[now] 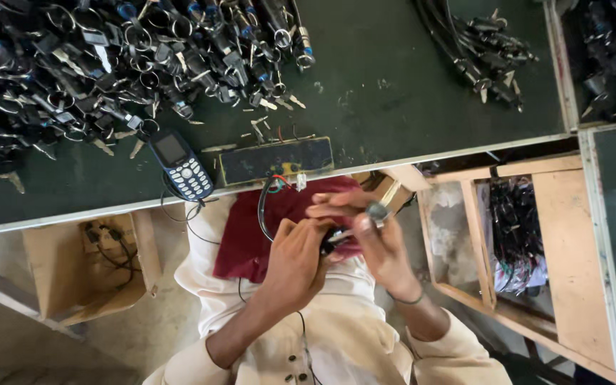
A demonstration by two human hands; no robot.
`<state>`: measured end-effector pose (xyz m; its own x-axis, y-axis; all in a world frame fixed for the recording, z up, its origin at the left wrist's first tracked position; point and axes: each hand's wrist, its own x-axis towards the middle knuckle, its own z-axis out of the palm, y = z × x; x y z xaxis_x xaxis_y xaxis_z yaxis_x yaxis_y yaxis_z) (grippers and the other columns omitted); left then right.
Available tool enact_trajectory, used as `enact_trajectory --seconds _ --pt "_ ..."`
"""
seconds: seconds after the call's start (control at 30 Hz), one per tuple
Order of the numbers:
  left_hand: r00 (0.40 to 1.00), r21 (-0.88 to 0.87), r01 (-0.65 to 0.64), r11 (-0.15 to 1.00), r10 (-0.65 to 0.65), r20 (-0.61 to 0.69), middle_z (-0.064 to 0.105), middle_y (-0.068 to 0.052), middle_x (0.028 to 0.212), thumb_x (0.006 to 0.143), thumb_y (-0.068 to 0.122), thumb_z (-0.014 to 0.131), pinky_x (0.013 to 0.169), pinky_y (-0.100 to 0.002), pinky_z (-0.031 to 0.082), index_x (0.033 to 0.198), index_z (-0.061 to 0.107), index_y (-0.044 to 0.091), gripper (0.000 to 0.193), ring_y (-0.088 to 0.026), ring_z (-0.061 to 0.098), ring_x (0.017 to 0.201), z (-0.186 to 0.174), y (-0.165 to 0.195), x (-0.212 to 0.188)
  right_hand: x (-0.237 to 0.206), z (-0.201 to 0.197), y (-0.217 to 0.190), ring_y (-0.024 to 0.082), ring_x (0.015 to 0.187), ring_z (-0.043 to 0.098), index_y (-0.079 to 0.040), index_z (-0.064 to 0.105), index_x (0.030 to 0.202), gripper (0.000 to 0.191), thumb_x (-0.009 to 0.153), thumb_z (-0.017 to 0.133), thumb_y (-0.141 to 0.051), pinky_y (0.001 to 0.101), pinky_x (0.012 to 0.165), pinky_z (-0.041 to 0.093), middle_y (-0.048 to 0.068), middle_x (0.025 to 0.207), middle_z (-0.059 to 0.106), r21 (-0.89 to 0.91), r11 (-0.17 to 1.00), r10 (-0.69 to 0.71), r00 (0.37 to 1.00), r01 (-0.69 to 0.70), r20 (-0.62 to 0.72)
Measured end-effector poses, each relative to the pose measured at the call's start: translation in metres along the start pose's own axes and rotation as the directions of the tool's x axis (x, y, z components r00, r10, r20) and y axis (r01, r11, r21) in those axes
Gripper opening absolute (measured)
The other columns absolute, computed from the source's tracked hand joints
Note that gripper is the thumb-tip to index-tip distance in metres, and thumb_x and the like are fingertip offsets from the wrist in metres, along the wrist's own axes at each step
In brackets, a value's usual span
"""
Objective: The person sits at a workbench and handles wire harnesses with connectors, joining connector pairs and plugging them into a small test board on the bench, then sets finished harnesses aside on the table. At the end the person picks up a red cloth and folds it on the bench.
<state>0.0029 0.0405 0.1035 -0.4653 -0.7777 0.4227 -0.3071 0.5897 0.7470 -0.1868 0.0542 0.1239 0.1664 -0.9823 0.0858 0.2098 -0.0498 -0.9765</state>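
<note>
Over a maroon cloth (251, 239) below the green bench's metal edge (422, 158), left hand (295, 262) clasps a black wired switch (331, 242); right hand (379, 235) pinches what looks like its key (377, 211).

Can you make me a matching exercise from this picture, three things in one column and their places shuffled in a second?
Things:
1. blue keypad phone
2. dark red cloth
3. small black keyed part

Places:
A. between left hand and right hand
B. on the green table edge
C. over the lap

Pairs: 1-B, 2-C, 3-A
</note>
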Motion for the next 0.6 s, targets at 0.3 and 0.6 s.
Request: enact_trajectory --seconds 0.3,0.6 --pt "0.990 0.056 0.104 0.993 -0.108 0.093 0.057 -0.013 0.095 0.086 0.011 0.077 0.080 -0.044 0.038 0.112 0.054 0.000 0.037 -0.034 0.056 0.088 -0.004 -0.013 -0.005 0.021 -0.010 -0.024 0.028 0.127 0.068 0.002 0.053 0.133 0.027 0.114 0.043 -0.015 0.0487 0.118 0.047 0.020 0.139 0.063 0.012 0.997 0.078 0.981 -0.082 0.178" --pt "0.999 0.007 0.007 1.000 -0.007 -0.053 0.064 -0.017 0.122 0.087 0.007 0.072 0.086 -0.046 0.039 0.126 0.054 -0.003 0.044 -0.035 0.058 0.109 0.005 -0.016 -0.006 0.034 0.003 0.004 0.027 0.132 0.062 0.001 0.056 0.134 0.029 0.114 0.043 -0.016 0.0431 0.122 0.039 0.016 0.138 0.068 -0.147 0.989 0.071 0.956 -0.030 0.283"
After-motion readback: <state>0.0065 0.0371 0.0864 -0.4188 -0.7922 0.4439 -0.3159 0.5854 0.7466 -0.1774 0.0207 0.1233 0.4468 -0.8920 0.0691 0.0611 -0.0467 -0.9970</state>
